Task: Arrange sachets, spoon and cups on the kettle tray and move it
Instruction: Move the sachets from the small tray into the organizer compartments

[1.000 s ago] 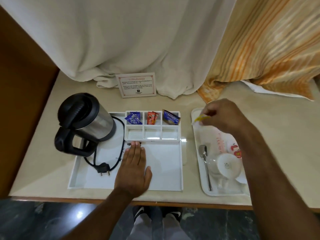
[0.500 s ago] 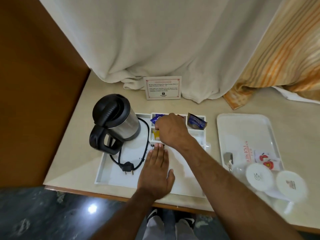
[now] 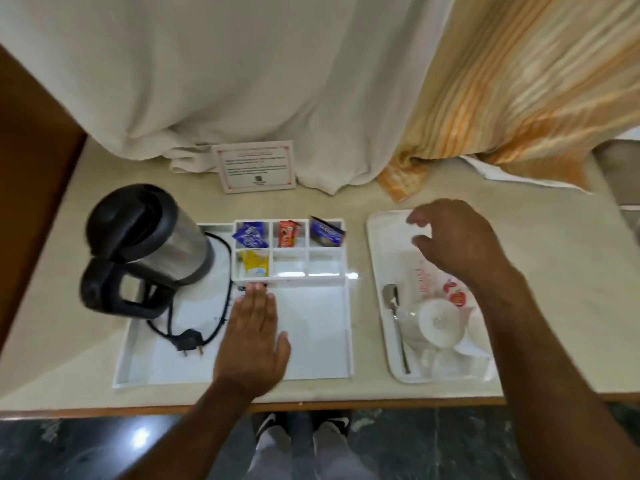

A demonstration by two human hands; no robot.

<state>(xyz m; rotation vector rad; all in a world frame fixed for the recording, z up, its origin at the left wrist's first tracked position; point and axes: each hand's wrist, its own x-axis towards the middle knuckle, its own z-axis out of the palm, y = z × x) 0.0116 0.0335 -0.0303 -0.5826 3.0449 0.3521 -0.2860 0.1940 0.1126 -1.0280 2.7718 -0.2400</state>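
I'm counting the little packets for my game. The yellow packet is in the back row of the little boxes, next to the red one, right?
Not quite. The head view shows the yellow packet in the front row of the little boxes, in the left one, right in front of the blue packet. The red packet is in the back row, in the middle box.

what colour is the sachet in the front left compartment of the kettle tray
Yellow, with some white at its lower end: the sachet shows best in the head view.
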